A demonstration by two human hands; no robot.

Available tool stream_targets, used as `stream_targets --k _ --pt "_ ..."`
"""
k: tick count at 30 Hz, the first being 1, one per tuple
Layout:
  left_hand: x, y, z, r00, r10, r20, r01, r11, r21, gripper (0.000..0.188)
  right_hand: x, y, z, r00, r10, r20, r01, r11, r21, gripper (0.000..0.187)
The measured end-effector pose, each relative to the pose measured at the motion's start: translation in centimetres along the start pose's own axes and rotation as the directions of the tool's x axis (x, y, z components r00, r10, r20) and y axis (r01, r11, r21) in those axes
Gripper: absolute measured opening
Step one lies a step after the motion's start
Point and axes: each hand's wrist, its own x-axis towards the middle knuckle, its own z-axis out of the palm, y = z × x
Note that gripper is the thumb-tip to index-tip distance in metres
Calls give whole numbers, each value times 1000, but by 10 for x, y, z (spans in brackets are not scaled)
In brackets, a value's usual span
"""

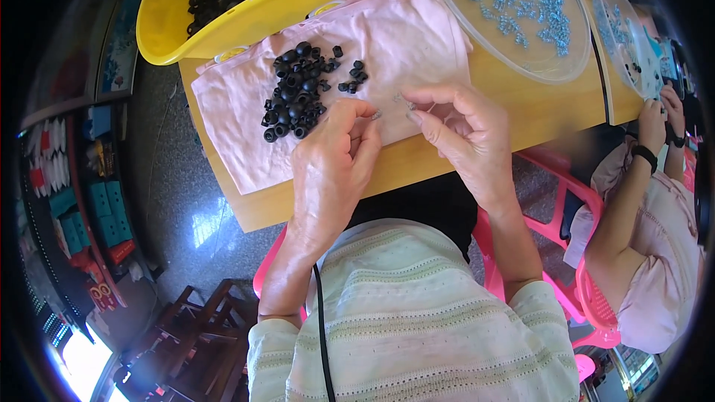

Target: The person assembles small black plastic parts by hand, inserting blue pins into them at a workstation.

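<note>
Black rings [296, 93] are heaped beyond the left hand [331, 160], unassembled; a small screw [409, 104] is pinched by both left and right hand [462, 134].

A wooden table [521, 108] carries a bright yellow plastic bin [167, 11] at its far left, filled with small black ring-shaped parts. To the right sit a large clear round plastic tray [566, 67] scattered with tiny silvery-blue metal pieces, and a second clear tray [618, 52] near the table's right end. A pink plastic chair [566, 231] stands below. At far right, another person in a pale pink top [663, 253] sits on a pink stool.
</note>
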Motion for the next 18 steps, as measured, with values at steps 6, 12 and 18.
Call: stream_targets --k 6,12,18 --pt "-8 5 -8 992 -123 17 124 978 -167 16 -1 -4 -6 994 109 -17 -108 993 47 15" --pt "-18 4 -24 977 -122 174 204 765 -611 18 2 8 -5 992 -126 -30 122 987 -109 15" --pt "-31 8 -30 968 -179 179 253 682 -686 23 1 4 -3 964 -265 40 250 837 -487 22"
